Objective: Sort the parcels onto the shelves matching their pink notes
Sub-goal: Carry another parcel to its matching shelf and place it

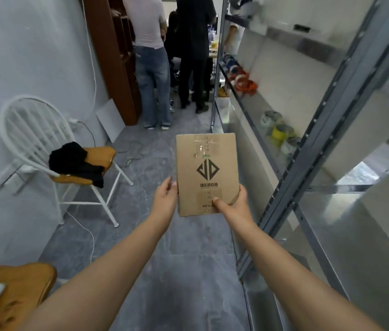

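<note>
- Far left of the hands, a white chair (33, 139) stands by the wall, its wooden seat holding a heap of black cloth (76, 163).
- The left hand (165, 199) presses flat against the left edge of a brown cardboard parcel (206, 173), fingers extended.
- The parcel is held out over the grey floor (176, 271), printed face up with a dark diamond logo.
- The right hand (233, 203) grips its lower right corner, thumb on top.
- Right of the hands, a metal shelf unit (332, 120) carries rolls of tape (279, 134), with orange and blue ones farther along.
</note>
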Demonstrator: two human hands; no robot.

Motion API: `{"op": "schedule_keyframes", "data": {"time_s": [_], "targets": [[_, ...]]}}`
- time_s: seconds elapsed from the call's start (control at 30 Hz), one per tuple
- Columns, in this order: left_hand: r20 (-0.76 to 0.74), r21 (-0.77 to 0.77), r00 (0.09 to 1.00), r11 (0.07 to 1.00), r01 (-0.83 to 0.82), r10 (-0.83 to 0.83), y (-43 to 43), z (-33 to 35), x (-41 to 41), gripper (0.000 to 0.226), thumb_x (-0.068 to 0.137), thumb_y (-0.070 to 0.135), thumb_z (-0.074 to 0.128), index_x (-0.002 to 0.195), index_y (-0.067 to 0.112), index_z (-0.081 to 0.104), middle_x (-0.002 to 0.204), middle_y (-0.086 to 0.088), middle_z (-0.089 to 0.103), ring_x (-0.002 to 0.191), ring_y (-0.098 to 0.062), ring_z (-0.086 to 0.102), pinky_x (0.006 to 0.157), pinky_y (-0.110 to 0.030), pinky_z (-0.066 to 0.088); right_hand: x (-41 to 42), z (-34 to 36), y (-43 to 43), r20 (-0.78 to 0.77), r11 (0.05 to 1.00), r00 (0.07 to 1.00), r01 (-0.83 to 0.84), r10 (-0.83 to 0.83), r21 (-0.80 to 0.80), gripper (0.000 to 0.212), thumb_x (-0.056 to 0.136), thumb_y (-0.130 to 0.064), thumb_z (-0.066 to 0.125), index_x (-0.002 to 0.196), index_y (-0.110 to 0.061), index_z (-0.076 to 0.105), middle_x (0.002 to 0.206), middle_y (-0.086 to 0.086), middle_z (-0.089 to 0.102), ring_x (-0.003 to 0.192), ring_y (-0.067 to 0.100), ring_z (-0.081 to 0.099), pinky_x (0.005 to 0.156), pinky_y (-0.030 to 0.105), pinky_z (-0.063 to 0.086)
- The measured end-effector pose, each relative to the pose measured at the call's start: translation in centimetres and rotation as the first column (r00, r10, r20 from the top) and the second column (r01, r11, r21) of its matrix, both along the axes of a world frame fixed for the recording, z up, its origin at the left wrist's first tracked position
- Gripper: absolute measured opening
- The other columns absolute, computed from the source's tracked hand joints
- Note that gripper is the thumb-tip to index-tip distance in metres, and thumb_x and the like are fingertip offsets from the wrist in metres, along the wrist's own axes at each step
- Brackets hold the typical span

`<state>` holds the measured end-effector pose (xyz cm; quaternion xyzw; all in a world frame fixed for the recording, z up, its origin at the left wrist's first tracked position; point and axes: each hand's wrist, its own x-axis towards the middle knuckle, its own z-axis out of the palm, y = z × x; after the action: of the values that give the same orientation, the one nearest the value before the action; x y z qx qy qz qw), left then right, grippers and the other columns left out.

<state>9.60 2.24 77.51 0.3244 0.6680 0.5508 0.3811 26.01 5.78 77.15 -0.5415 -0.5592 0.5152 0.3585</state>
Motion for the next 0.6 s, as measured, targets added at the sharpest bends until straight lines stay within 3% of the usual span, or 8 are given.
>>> {"op": "schedule_keyframes", "data": {"time_s": [0.1, 0.17, 0.23, 0.27, 0.33, 0.4, 0.5, 0.6], "targets": [[0.028, 0.033, 0.998, 0.998, -0.058, 0.057, -0.2, 1.3, -0.4, 0.071, 0.096, 0.033, 0.049, 0.152, 0.014, 0.011, 0.151, -0.007, 0.033, 0.137, -0.023, 0.037, 0.099, -0.026, 0.031, -0.1, 1.2, -0.1, -0.052, 0.999, 0.999, 0.004, -0.001, 0.051, 0.077, 0.081, -0.011, 0.069, 0.143, -0.014, 0.022, 0.125, 0.001, 0.048, 0.111, 0.015, 0.049, 0.092, 0.029, 0.043], [0.075, 0.026, 0.996, 0.998, -0.051, 0.049, -0.2, 2.5, -0.7, 0.088, 0.087, 0.048, 0.057, 0.153, 0.016, 0.007, 0.157, -0.006, 0.022, 0.142, -0.024, 0.03, 0.108, -0.033, 0.029, -0.3, 1.8, -0.2, -0.092, 0.998, 0.996, -0.002, 0.008, 0.064, 0.074, 0.083, -0.009, 0.067, 0.143, -0.012, 0.022, 0.123, -0.001, 0.047, 0.11, 0.013, 0.048, 0.088, 0.026, 0.041], [0.175, -0.001, 0.984, 1.0, 0.025, -0.024, 0.2, 2.9, -1.5, 0.106, 0.071, 0.068, 0.062, 0.151, 0.015, 0.018, 0.152, -0.009, 0.036, 0.133, -0.027, 0.044, 0.107, -0.041, 0.038, -0.3, 2.2, -0.2, -0.11, 0.997, 0.994, -0.017, 0.025, 0.074, 0.072, 0.084, -0.008, 0.065, 0.142, -0.013, 0.023, 0.125, 0.001, 0.049, 0.111, 0.014, 0.049, 0.088, 0.026, 0.041], [0.21, 0.001, 0.974, 0.996, 0.084, -0.082, 0.3, 3.0, -1.9, 0.099, 0.07, 0.071, 0.061, 0.145, 0.013, 0.032, 0.14, -0.009, 0.05, 0.116, -0.026, 0.058, 0.094, -0.039, 0.051, -0.3, 2.4, -0.2, -0.115, 0.996, 0.993, -0.021, 0.03, 0.083, 0.071, 0.083, -0.01, 0.066, 0.141, -0.016, 0.024, 0.129, 0.003, 0.05, 0.113, 0.016, 0.05, 0.09, 0.028, 0.042], [0.19, 0.026, 0.967, 0.985, 0.171, -0.173, 0.0, 3.9, -1.8, 0.06, 0.082, 0.06, 0.054, 0.124, 0.017, 0.057, 0.115, -0.003, 0.065, 0.086, -0.013, 0.064, 0.064, -0.026, 0.053, -0.3, 3.0, 0.0, -0.098, 0.993, 0.995, -0.024, 0.035, 0.112, 0.073, 0.077, -0.018, 0.066, 0.138, -0.024, 0.025, 0.135, 0.006, 0.045, 0.123, 0.02, 0.046, 0.095, 0.032, 0.042], [0.175, 0.038, 0.961, 0.977, 0.209, -0.212, -0.1, 4.2, -1.9, 0.054, 0.078, 0.061, 0.057, 0.115, 0.022, 0.062, 0.114, 0.001, 0.068, 0.096, -0.014, 0.064, 0.073, -0.03, 0.053, -0.4, 4.0, 0.0, -0.03, 0.991, 0.999, -0.024, 0.029, 0.133, 0.088, 0.067, -0.029, 0.061, 0.145, -0.024, 0.019, 0.143, 0.005, 0.035, 0.133, 0.022, 0.034, 0.101, 0.034, 0.036], [0.25, 0.088, 0.929, 0.962, 0.26, -0.274, -0.3, 4.5, -1.8, 0.076, 0.065, 0.066, 0.067, 0.123, 0.018, 0.058, 0.124, -0.004, 0.066, 0.116, -0.025, 0.061, 0.094, -0.046, 0.051, -0.7, 5.4, -0.2, 0.061, 0.994, 0.997, -0.056, 0.05, 0.095, 0.108, 0.061, -0.039, 0.05, 0.152, -0.024, -0.005, 0.157, 0.003, 0.011, 0.145, 0.026, 0.011, 0.115, 0.043, 0.02], [0.405, 0.147, 0.876, 0.964, 0.221, -0.262, -0.5, 4.9, -2.0, 0.059, 0.084, 0.06, 0.051, 0.123, 0.018, 0.06, 0.122, -0.007, 0.068, 0.114, -0.026, 0.062, 0.091, -0.046, 0.052, -1.0, 5.9, -0.3, 0.09, 0.987, 0.99, -0.12, 0.111, 0.104, 0.109, 0.062, -0.04, 0.047, 0.15, -0.03, -0.017, 0.161, -0.004, -0.008, 0.147, 0.028, -0.001, 0.117, 0.047, 0.011]]}}
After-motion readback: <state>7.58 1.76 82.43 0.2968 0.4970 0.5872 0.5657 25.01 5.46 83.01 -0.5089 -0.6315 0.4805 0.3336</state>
